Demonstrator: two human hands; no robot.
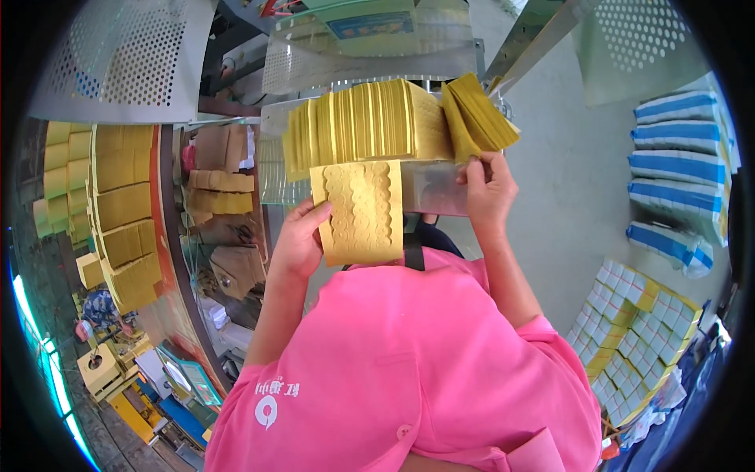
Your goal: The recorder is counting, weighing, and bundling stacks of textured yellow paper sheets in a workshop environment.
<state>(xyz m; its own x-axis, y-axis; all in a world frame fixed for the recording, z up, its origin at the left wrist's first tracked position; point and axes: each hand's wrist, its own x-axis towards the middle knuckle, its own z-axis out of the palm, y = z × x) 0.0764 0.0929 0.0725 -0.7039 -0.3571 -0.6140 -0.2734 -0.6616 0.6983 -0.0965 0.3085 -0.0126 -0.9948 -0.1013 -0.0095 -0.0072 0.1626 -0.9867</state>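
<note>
Left hand (pixel 301 236): fingers closed on the left edge of a flat yellow paper sheet stamped with rows of scalloped cut-outs (pixel 359 211), held upright in front of the metal tray.

Right hand (pixel 489 189): fingers pinched on the lower end of a thick bundle of plain yellow paper sheets (pixel 478 118), which tilts outward at the right end of the tray.

Shiny metal tray (pixel 432 189): carries a long row of yellow paper sheets standing on edge (pixel 362 122), packed close; the held sheet overlaps its front edge, near the middle.

Also present:
- stacks of yellow paper on shelving (pixel 126 212), far left;
- blue-and-white striped packets (pixel 678 169), far right;
- flat block of small white packets with yellow bands (pixel 633 330), lower right;
- pink shirt (pixel 409 354) of the person.
</note>
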